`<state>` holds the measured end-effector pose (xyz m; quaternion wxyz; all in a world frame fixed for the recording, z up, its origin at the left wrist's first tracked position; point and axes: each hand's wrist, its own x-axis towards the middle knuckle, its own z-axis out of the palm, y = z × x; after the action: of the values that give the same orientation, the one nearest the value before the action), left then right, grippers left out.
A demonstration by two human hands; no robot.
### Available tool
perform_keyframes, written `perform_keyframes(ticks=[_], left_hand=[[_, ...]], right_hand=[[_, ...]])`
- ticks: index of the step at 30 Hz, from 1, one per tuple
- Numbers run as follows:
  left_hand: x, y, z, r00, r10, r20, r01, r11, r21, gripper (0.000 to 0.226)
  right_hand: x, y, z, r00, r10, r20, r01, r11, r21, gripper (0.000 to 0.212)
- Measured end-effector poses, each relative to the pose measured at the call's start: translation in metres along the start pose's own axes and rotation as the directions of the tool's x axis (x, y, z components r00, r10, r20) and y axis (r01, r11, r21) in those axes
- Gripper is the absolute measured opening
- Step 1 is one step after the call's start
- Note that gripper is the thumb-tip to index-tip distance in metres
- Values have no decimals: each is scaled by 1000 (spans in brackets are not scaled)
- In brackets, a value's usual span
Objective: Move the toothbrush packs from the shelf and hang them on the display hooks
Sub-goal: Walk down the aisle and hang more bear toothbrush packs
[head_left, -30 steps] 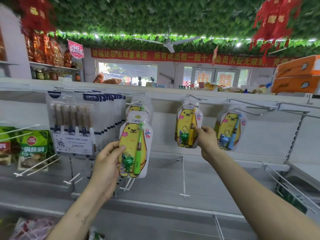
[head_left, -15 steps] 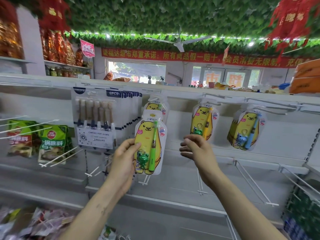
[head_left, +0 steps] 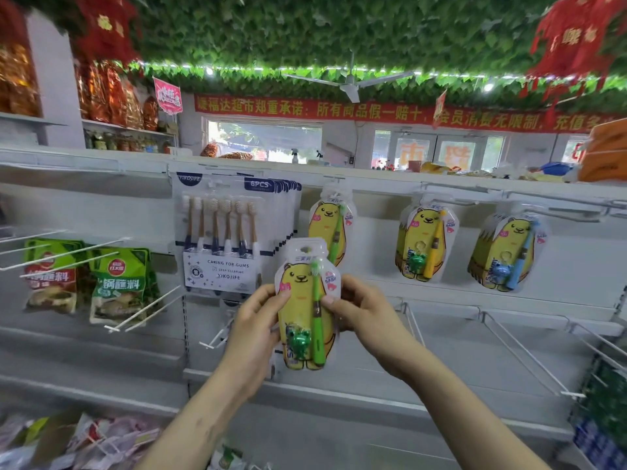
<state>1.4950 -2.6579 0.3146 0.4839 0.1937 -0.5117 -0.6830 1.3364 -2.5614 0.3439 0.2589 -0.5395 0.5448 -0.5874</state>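
A yellow bear toothbrush pack (head_left: 303,300) with a green brush and a frog charm is upright in front of the shelving. My left hand (head_left: 259,320) grips its left edge and my right hand (head_left: 359,308) grips its right edge. Behind it, a matching green-brush pack (head_left: 330,225) hangs on a hook. Further right hang a yellow-brush pack (head_left: 424,242) and a blue-brush pack (head_left: 509,252). A row of white six-brush packs (head_left: 224,232) hangs to the left.
Bare white wire hooks (head_left: 149,307) jut out at lower left beside green sauce packets (head_left: 118,286). Long wire dividers (head_left: 529,357) stand on the lower right shelf. Loose packets (head_left: 78,439) lie at bottom left. An orange box (head_left: 607,154) sits on top right.
My right hand let go of the hanging yellow-brush pack, came left and took hold of the held pack's right edge. The view shifted so the shelving sits further right.
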Motion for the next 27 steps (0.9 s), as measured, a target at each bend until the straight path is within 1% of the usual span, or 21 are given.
perform_keyframes(ticks=[3, 5, 8, 13, 20, 23, 27], left_hand=[[0, -2, -9, 1000, -14, -6, 14, 1000, -2, 20], [0, -2, -10, 1000, 6, 12, -6, 1000, 15, 19], [5, 1, -10, 996, 54, 75, -60, 995, 76, 16], [11, 13, -3, 990, 89, 108, -97, 993, 65, 19], [25, 24, 6, 990, 82, 111, -92, 991, 94, 21], [28, 24, 7, 991, 68, 115, -80, 991, 109, 21], [28, 22, 6, 990, 70, 121, -83, 991, 101, 19]], right_hand=[[1, 1, 8, 1000, -4, -15, 4, 1000, 4, 20], [6, -4, 12, 997, -22, -79, 25, 999, 33, 20], [15, -19, 15, 982, -68, -177, 82, 994, 74, 16], [27, -38, 13, 955, -137, -263, 157, 986, 55, 14], [35, -44, 9, 941, -76, -329, 118, 987, 110, 18], [36, -44, 7, 942, -51, -332, 90, 991, 102, 18], [35, -46, 7, 943, -47, -329, 90, 989, 117, 17]])
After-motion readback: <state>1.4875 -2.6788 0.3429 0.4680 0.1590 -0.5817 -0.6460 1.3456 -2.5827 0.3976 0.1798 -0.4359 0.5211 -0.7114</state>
